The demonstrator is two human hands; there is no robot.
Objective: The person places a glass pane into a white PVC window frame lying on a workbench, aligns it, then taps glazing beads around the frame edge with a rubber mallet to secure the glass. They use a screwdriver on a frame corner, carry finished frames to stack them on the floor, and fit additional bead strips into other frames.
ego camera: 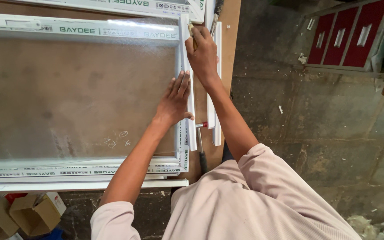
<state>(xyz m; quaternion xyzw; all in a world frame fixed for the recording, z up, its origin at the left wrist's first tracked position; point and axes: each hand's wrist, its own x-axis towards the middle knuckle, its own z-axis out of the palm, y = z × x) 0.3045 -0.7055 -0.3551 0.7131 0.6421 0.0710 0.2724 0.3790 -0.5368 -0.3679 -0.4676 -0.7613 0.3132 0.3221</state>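
My left hand (174,100) lies flat and open on the glass (76,89) of the window frame (90,30), fingers spread, right beside the frame's side rail near the table's (230,26) right edge. My right grip (203,53) is closed around a tool handle (194,41), yellowish where it shows between the fingers, set against that same rail near the frame's far right corner. What kind of tool it is I cannot tell; most of it is hidden in my fist.

The frame covers most of the table. I judge it stiff but awkward: white plastic rails, smooth and a little slippery under their protective film, with a glass pane that is heavy and fragile. I would take it by the rails, never by the pane, and press on the glass only with a flat palm, as now.

Loose white strips (217,89) lie along the table's right edge, just beside the frame, with a red-marked tool (201,133) between them. Cardboard boxes (27,213) sit on the floor below the near edge.
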